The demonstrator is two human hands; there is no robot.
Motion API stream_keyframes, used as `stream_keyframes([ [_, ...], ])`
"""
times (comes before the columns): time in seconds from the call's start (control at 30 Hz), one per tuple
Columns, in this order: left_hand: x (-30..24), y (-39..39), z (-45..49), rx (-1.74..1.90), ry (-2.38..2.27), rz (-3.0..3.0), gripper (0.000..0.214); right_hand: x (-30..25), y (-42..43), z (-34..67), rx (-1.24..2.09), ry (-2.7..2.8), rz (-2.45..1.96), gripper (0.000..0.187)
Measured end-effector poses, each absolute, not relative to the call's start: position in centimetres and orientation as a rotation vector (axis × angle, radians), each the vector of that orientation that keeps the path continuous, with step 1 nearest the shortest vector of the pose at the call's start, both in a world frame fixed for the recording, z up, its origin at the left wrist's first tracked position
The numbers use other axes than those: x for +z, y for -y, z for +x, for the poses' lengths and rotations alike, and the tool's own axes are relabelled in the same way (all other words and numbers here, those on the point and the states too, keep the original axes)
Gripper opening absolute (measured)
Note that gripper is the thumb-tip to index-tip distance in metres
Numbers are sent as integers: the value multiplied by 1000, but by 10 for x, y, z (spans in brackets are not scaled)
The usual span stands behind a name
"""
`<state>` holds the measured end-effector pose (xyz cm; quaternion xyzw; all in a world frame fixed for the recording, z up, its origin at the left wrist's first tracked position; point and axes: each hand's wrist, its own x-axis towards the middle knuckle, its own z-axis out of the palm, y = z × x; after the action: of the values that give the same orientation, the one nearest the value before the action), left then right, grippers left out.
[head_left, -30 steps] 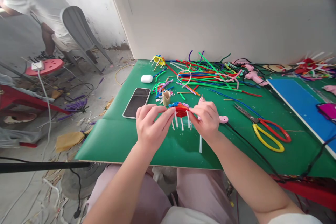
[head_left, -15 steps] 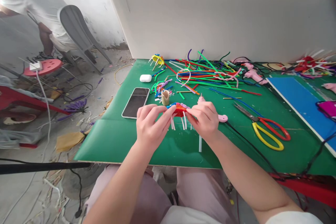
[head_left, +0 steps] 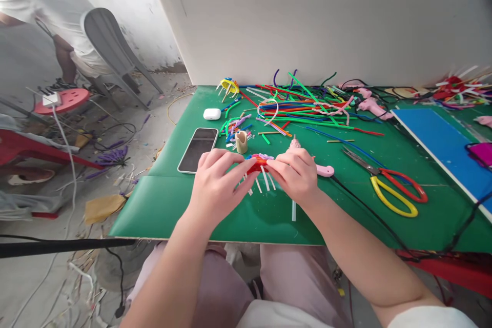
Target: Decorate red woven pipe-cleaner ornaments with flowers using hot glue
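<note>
Pinched from both sides, by left hand (head_left: 213, 184) and right hand (head_left: 294, 174): a small, bright red craft piece (head_left: 261, 162). Carries bumpy colour along the far upper edge, with blue trim (head_left: 250, 156) toward the left and lilac trim (head_left: 265, 157) from the middle to the right. Lets several narrow white strips (head_left: 265, 178) hang from the near side, loose at their lower ends and slanting at slightly different angles. Is held crosswise, raised above the green bench (head_left: 165, 207). Shows only in part, covered at either side by the hands; cannot be made out in full outline.
</note>
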<state>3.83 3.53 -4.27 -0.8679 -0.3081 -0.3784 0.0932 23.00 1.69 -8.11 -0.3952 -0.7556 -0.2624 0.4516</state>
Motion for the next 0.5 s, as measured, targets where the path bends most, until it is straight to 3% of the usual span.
stream_keyframes([
  [0.5, -46, -30, 51, -1035, 1142, -2520, 8, -83, -17, 226, -553, 1896, -941, 25],
])
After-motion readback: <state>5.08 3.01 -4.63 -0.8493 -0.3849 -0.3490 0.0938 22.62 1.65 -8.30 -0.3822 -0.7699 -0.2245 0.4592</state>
